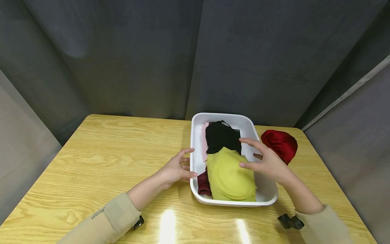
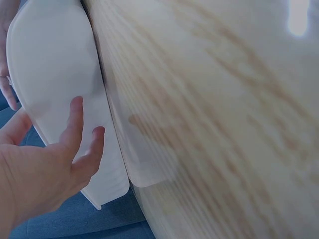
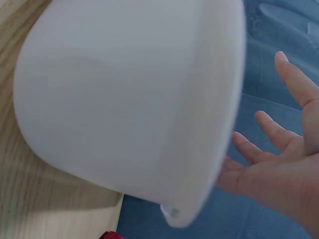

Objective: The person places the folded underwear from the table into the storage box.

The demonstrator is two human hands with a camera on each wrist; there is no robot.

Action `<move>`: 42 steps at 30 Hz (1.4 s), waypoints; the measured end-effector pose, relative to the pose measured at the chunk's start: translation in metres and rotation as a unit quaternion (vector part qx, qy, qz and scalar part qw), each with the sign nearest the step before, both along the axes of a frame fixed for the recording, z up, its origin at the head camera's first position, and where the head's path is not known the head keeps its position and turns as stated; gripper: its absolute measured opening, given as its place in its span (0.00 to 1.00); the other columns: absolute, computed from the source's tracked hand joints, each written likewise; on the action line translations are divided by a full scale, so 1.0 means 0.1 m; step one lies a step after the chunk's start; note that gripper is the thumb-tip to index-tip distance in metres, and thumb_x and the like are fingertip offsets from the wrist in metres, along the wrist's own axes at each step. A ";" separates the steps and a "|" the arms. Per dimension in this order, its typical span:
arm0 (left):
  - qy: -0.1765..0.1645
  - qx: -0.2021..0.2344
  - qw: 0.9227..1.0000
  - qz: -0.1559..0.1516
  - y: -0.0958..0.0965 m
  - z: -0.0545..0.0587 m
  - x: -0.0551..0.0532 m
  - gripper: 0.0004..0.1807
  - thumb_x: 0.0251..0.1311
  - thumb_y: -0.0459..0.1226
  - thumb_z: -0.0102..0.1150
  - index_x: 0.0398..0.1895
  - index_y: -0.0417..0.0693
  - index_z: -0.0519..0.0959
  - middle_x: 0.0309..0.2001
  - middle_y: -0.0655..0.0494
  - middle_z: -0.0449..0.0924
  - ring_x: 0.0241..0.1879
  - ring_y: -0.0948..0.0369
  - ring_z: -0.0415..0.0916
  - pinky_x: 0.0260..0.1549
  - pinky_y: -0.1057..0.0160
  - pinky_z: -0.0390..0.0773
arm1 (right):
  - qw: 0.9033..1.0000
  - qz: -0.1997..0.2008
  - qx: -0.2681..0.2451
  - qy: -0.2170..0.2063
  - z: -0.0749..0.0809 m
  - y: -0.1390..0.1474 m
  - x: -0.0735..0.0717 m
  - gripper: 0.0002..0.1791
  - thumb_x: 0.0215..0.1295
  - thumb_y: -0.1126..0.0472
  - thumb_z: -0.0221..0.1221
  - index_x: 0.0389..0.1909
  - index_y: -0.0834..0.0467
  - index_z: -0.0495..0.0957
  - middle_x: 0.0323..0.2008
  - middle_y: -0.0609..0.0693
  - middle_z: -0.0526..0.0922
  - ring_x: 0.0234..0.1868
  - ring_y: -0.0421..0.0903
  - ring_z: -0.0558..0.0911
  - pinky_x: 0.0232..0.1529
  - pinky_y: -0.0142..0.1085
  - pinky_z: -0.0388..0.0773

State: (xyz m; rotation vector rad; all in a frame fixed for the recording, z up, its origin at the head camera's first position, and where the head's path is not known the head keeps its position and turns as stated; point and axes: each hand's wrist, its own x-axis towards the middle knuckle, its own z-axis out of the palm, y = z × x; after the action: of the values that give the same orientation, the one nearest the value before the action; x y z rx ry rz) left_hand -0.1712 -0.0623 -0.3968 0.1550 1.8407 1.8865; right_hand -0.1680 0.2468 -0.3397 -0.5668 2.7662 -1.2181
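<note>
A white plastic bin [image 1: 231, 203] stands on the table, seen from above in the head view. Inside it a yellow folded cloth [image 1: 230, 176] lies at the near end, and a black garment [image 1: 220, 137] with a thin strap behind it. My left hand [image 1: 175, 169] is at the bin's left rim, fingers spread along the outer wall, as the left wrist view also shows. Over the bin's right side hovers my right hand [image 1: 268, 166], thumb and fingers apart, holding nothing. In the right wrist view its fingers are beside the bin's rim [image 3: 219, 124].
Beyond the bin's right wall lies a shiny red cloth item [image 1: 281, 144] on the wooden table [image 1: 106, 152]. Maroon cloth [image 1: 203, 184] and pale pink cloth [image 1: 203, 142] show along the bin's left inside. Dark grey curtains [image 1: 137, 61] hang behind the table.
</note>
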 end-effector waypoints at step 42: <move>-0.003 -0.013 1.000 0.006 0.00 -0.01 -0.01 0.46 0.50 0.22 0.64 0.70 0.55 0.55 0.62 0.36 0.62 0.52 0.46 0.74 0.38 0.56 0.82 | 0.972 -0.182 -0.099 0.110 0.11 0.55 -0.07 0.33 0.60 0.62 0.63 0.67 0.52 0.64 0.58 0.35 0.71 0.53 0.27 0.71 0.44 0.14 0.70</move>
State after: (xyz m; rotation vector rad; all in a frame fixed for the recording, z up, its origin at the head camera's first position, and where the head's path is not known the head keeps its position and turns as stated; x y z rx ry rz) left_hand -0.1722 -0.0619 -0.3981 0.1298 1.8647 1.8694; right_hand -0.1749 0.3018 -0.3289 -0.2166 3.0515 -1.6099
